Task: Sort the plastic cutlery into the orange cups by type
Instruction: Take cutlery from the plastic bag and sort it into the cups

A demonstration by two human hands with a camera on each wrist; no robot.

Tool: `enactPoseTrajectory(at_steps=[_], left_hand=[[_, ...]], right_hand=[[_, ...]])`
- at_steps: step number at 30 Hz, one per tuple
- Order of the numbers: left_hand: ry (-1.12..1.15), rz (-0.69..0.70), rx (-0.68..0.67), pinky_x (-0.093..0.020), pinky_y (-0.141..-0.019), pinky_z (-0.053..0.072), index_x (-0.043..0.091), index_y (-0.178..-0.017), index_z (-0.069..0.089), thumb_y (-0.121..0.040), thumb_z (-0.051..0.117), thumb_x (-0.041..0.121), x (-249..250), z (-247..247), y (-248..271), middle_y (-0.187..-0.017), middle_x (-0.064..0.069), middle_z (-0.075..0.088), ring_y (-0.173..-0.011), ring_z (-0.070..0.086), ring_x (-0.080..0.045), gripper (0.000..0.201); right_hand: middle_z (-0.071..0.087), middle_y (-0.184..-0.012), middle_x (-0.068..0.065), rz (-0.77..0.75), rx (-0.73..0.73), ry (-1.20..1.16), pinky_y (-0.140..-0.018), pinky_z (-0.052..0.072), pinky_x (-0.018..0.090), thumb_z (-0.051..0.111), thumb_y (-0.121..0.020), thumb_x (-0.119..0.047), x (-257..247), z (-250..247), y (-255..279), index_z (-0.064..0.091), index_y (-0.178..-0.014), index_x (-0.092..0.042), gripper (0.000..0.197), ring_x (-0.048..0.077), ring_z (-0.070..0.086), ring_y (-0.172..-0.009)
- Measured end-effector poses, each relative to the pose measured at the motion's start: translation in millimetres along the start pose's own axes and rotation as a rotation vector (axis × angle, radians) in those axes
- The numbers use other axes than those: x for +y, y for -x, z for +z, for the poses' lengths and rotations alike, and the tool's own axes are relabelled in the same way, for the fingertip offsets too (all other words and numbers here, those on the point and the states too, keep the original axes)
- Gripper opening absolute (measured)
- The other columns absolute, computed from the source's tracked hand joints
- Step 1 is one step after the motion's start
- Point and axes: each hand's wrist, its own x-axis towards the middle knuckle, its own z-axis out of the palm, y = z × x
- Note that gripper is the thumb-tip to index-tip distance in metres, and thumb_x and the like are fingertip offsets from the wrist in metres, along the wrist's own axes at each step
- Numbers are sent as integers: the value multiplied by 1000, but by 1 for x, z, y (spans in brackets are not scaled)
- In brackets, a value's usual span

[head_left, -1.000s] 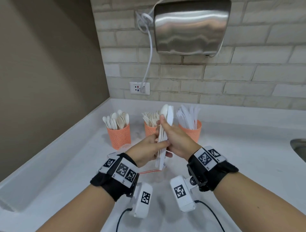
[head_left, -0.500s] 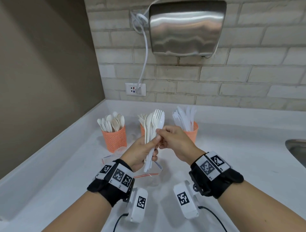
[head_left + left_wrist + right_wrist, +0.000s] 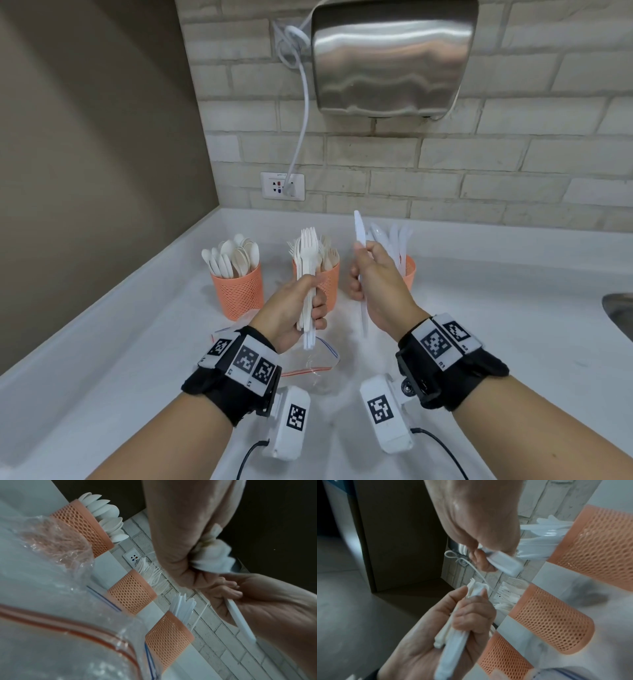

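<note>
Above a white counter [image 3: 496, 329], a person's left hand [image 3: 291, 315] grips a bundle of plastic forks [image 3: 307, 274] upright, fingers curled round the handles, while the right hand [image 3: 380, 287] pinches a single white knife [image 3: 360, 240] between thumb and fingers, blade up. Three orange cups stand in a row near the counter's back edge: the spoon cup [image 3: 238, 294] toward the left corner, the fork cup [image 3: 329, 284] behind the left hand, the knife cup [image 3: 409, 274] just behind the right. A clear zip bag [image 3: 315, 363] lies on the counter below the hands.
</note>
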Motion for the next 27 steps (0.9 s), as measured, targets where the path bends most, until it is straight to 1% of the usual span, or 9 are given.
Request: enactPoseTrajectory(at_steps=[3, 6, 8, 11, 15, 17, 19, 23, 27], left_hand=[[-4, -19, -44, -20, -39, 31, 10, -92, 50, -93, 38, 18, 0, -2, -2, -54, -1, 43, -40, 35, -11, 15], [4, -5, -94, -20, -40, 33, 5, -89, 52, -93, 30, 15, -1, -1, -2, -60, -6, 47, -42, 39, -11, 24], [-3, 18, -108, -20, -40, 33, 4, -94, 51, -94, 29, 12, -1, 1, -2, -63, -7, 45, -43, 40, -11, 23], [-19, 36, -121, -19, -41, 34, 4, -100, 52, -95, 30, 10, -1, 1, -1, -64, -7, 48, -43, 41, -10, 23], [-96, 31, -175, -19, -40, 38, 4, -87, 53, -93, 40, 2, -2, 2, 3, -63, -6, 52, -41, 42, -7, 15], [-132, 28, -204, -20, -42, 41, 1, -82, 55, -90, 39, -7, -2, 2, 4, -62, -6, 57, -43, 46, -8, 19], [-121, 19, -196, -24, -45, 48, -1, -88, 58, -88, 37, -8, -1, 1, 4, -65, -9, 64, -47, 55, -12, 22], [-111, -8, -172, -32, -58, 59, -2, -100, 60, -91, 33, -3, 4, -2, 3, -76, -14, 72, -63, 70, -21, 28], [-93, 9, -139, -37, -69, 60, 1, -100, 63, -97, 37, 9, 3, 0, -1, -82, -15, 73, -75, 72, -24, 27]], right_hand=[[50, -48, -9, 27, -136, 143, -36, 27, 14, 54, -93, -15, 2, 3, 4, 51, -88, -11, 7, 1, 37, -35], [51, -55, 1, 70, -169, 238, -35, 30, 13, 61, -89, -19, 10, 7, 2, 57, -93, -7, 14, 1, 43, -33], [50, -55, 3, 104, -155, 228, -34, 31, 12, 62, -89, -21, 13, 7, -1, 58, -92, -5, 17, 3, 45, -33], [49, -52, 1, 131, -176, 223, -36, 29, 14, 63, -88, -23, 14, 4, -4, 57, -81, -10, 16, 7, 46, -38], [51, -49, -3, 206, -214, 153, -41, 26, 17, 68, -83, -23, 13, 0, -9, 57, -76, -13, 16, 7, 40, -42], [51, -48, -3, 220, -225, 126, -40, 31, 16, 67, -83, -20, 12, 0, -9, 58, -85, -11, 14, 7, 43, -39], [50, -44, -4, 207, -222, 125, -40, 34, 16, 64, -86, -21, 14, -1, -9, 56, -87, -11, 13, 8, 43, -38], [56, -55, -5, 170, -186, 138, -43, 37, 16, 60, -90, -19, 14, -2, -8, 59, -87, -12, 8, 6, 49, -44], [56, -61, -2, 107, -148, 116, -42, 42, 16, 48, -95, -14, 9, -2, -4, 58, -88, -12, 12, 3, 52, -42]])
